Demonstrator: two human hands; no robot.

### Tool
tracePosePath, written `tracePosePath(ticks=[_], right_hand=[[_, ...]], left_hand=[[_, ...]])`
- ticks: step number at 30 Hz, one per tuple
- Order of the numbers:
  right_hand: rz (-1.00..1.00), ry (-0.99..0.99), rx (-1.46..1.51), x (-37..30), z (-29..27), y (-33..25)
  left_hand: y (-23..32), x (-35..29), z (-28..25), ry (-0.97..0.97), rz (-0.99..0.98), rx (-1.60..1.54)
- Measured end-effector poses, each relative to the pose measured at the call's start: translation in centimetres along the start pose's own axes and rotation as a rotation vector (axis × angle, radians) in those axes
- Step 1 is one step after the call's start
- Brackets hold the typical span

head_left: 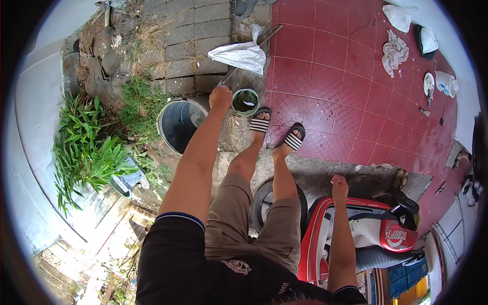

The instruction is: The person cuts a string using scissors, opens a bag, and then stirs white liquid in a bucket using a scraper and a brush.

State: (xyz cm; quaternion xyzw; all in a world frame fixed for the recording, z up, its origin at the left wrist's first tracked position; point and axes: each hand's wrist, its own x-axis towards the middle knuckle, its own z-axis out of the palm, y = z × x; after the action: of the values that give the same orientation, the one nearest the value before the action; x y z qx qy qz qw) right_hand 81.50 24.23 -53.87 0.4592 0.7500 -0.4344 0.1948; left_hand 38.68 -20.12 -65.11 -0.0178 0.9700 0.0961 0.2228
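My left hand (221, 97) is closed round the lower end of a thin stick (227, 77), reaching out ahead of me. Over the stick's far part hangs a crumpled white plastic bag (243, 56). Just below and left of that hand stands a large dark bucket (178, 124), partly covered by my forearm. To the hand's right is a small green pail (246, 102) with dark liquid-looking contents and a pale piece inside. My right hand (339, 189) hangs with curled fingers above the red motor scooter (325, 218), holding nothing I can see.
My sandalled feet stand by the edge of the red tiled floor (330, 76). A crumpled cloth (394, 53), a white bag (399, 18) and a white tub (446, 84) lie along the right wall. Leafy plants (86, 147) grow at left, beside grey paving blocks (195, 33).
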Motion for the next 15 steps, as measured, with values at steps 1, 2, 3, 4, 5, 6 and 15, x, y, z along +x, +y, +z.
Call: tracePosePath(ticks=[1, 2, 3, 4, 5, 6, 15], right_hand=[[0.035, -0.016, 0.02, 0.3, 0.6, 0.1], [0.098, -0.031, 0.047, 0.8, 1.3, 0.1], [0.081, -0.043, 0.05, 1.2, 2.0, 0.0], [0.092, -0.055, 0.058, 1.7, 2.8, -0.1], [0.147, -0.061, 0.064, 2.2, 3.6, -0.3], [0.119, -0.08, 0.069, 2.7, 4.3, -0.5], [0.229, -0.172, 0.098, 6.8, 8.1, -3.1]], left_hand=[[-0.4, 1.5, 1.6, 0.048, -0.07, -0.063], [-0.7, 2.9, 3.1, 0.028, -0.178, -0.289], [-0.9, 4.2, 4.5, -0.051, -0.323, -0.515], [-1.1, 5.4, 5.7, -0.136, -0.479, -0.726], [-1.1, 6.6, 6.8, -0.232, -0.624, -0.886], [-0.7, 7.4, 8.0, -0.258, -0.661, -1.006], [4.0, 15.5, 13.1, -0.112, -1.098, -1.097]])
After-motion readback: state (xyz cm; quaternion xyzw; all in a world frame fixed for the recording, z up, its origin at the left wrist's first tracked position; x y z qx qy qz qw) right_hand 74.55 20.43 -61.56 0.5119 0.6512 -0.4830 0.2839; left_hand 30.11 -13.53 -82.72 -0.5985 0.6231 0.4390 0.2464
